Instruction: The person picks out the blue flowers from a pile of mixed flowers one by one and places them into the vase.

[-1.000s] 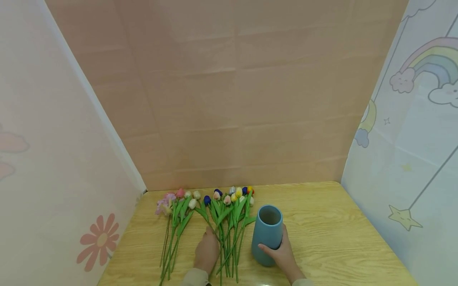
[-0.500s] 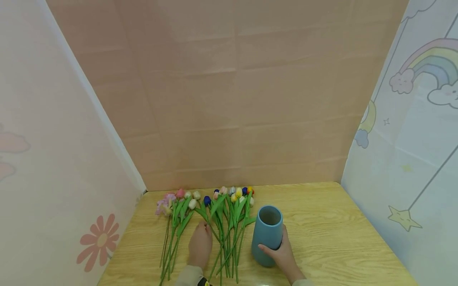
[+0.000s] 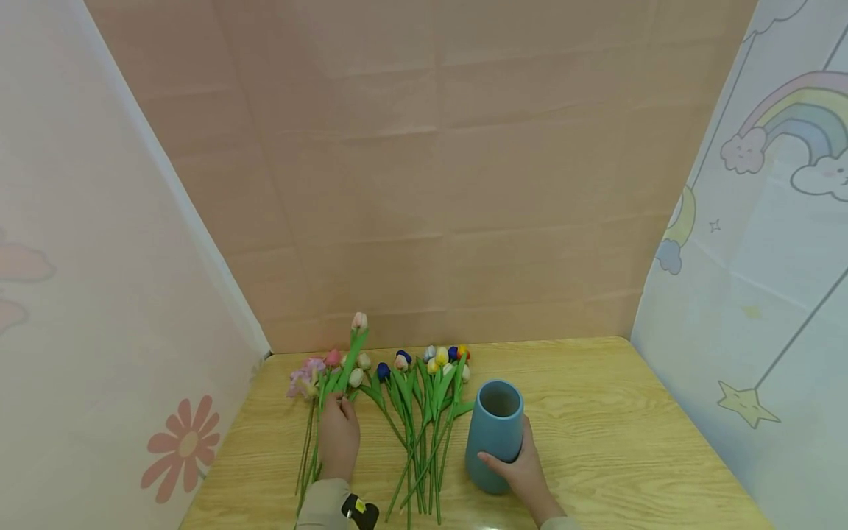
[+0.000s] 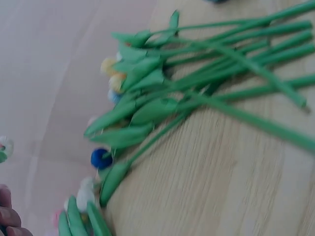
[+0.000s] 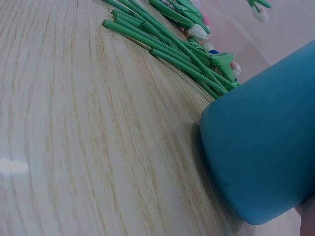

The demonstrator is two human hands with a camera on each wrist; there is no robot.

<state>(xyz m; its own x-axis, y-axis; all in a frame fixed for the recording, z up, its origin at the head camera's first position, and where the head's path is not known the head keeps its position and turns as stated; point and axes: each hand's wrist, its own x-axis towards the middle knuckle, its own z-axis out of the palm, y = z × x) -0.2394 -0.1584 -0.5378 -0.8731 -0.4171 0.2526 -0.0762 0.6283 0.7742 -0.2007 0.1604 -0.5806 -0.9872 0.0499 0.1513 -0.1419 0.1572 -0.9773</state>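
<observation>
Only 1 view — head — shows inside the blue vase [image 3: 493, 436].

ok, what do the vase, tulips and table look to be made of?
Vase: matte blue, probably ceramic; smooth, no sharp highlights, but coated plastic is possible.
Tulips: likely artificial, plastic or foam; stems look smooth and uniformly green.
Table: wood or wood-look laminate, somewhat glossy; pale grain plus a bright glare spot.

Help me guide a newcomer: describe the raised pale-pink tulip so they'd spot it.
On the wooden table, find the leftmost flowers. By them, the left hand holds the pale-pink tulip; unlike its neighbours lying on the table, this bloom is held up.
</observation>
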